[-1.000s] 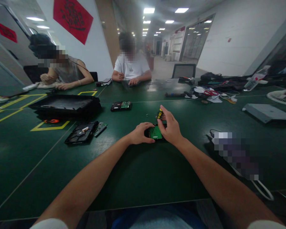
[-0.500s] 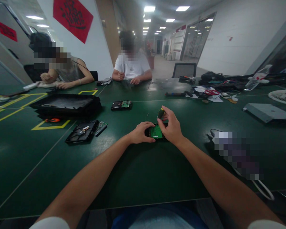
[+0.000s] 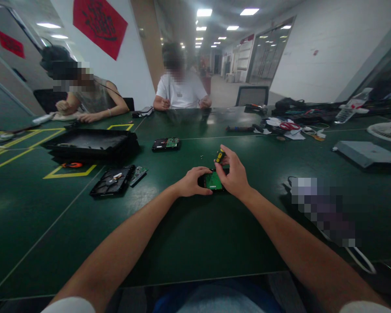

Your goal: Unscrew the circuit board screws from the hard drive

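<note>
A hard drive (image 3: 214, 181) with a green circuit board facing up lies on the green table in front of me. My left hand (image 3: 195, 181) grips its left end, thumb along the near edge and fingers at the far edge. My right hand (image 3: 232, 171) pinches the black and yellow handle of a screwdriver (image 3: 220, 155), held upright over the drive's right part. The screwdriver's tip is hidden behind my fingers. A few tiny screws (image 3: 201, 157) lie just beyond the drive.
Another hard drive (image 3: 166, 144) lies farther off. At left are an opened drive casing (image 3: 112, 181), a loose circuit board (image 3: 138, 176) and black trays (image 3: 91, 143). A grey metal box (image 3: 368, 154) stands right. Two people sit across the table (image 3: 189, 243).
The screwdriver handle has turned between my right fingers, showing more yellow. My left hand and the hard drive stay put. The person opposite has moved one hand outward.
</note>
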Demonstrator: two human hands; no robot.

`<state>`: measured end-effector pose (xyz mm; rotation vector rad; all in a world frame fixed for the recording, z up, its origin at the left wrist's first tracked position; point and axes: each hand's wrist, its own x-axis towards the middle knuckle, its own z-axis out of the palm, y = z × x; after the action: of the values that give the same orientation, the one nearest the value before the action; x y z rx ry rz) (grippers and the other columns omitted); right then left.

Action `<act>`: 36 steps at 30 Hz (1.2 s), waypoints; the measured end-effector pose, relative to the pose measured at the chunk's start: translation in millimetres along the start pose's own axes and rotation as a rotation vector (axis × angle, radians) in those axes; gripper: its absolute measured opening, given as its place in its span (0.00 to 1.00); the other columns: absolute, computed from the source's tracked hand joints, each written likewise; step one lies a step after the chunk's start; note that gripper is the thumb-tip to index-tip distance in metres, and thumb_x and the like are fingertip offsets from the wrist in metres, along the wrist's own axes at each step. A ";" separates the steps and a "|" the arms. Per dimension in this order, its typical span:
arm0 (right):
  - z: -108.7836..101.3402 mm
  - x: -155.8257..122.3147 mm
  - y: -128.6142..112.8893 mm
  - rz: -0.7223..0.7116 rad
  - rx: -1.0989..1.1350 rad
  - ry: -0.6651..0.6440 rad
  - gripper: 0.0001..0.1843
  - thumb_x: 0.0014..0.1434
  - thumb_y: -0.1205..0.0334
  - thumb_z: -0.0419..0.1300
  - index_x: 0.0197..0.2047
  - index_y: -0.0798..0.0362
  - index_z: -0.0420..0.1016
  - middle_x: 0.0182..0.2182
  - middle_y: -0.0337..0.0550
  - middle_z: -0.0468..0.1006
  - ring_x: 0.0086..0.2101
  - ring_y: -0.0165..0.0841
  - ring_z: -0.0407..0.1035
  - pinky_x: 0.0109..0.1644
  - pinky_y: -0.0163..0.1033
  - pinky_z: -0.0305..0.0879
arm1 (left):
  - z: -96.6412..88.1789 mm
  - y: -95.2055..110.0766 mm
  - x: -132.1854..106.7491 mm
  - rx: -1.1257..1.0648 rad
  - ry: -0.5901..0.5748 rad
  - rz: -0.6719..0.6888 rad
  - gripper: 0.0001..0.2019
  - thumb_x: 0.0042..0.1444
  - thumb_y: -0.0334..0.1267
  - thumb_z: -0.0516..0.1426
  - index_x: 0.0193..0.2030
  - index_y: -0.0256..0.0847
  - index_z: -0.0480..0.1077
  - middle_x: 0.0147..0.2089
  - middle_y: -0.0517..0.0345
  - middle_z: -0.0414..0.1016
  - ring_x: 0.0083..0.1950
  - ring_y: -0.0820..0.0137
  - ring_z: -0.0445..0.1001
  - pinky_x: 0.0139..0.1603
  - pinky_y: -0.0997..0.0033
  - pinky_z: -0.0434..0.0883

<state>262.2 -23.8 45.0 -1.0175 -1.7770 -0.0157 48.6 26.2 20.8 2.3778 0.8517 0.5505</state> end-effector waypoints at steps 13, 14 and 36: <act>-0.9 0.5 -0.6 -0.023 -0.015 -0.001 0.35 0.67 0.62 0.59 0.73 0.39 0.53 0.57 0.49 0.71 0.45 0.41 0.75 0.51 0.54 0.79 | 2.3 -7.6 0.3 0.017 -0.002 0.012 0.43 0.45 0.55 0.72 0.68 0.47 0.66 0.70 0.46 0.66 0.70 0.47 0.64 0.73 0.43 0.59; -1.1 0.6 -0.3 -0.027 -0.022 0.006 0.34 0.67 0.61 0.59 0.72 0.39 0.54 0.57 0.50 0.70 0.45 0.41 0.75 0.49 0.53 0.79 | 2.2 -7.4 0.4 0.017 -0.001 0.015 0.43 0.45 0.55 0.72 0.67 0.46 0.67 0.70 0.46 0.66 0.70 0.47 0.64 0.73 0.44 0.59; -1.3 0.7 0.4 -0.024 -0.025 -0.005 0.36 0.67 0.62 0.59 0.73 0.38 0.52 0.57 0.49 0.70 0.45 0.41 0.73 0.51 0.55 0.78 | 4.2 -7.2 0.5 -0.014 0.020 -0.001 0.43 0.44 0.54 0.72 0.67 0.49 0.68 0.69 0.47 0.67 0.70 0.47 0.64 0.72 0.41 0.58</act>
<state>263.3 -23.7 45.9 -1.0146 -1.7975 -0.0509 48.0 29.8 13.2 2.3631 0.8557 0.5789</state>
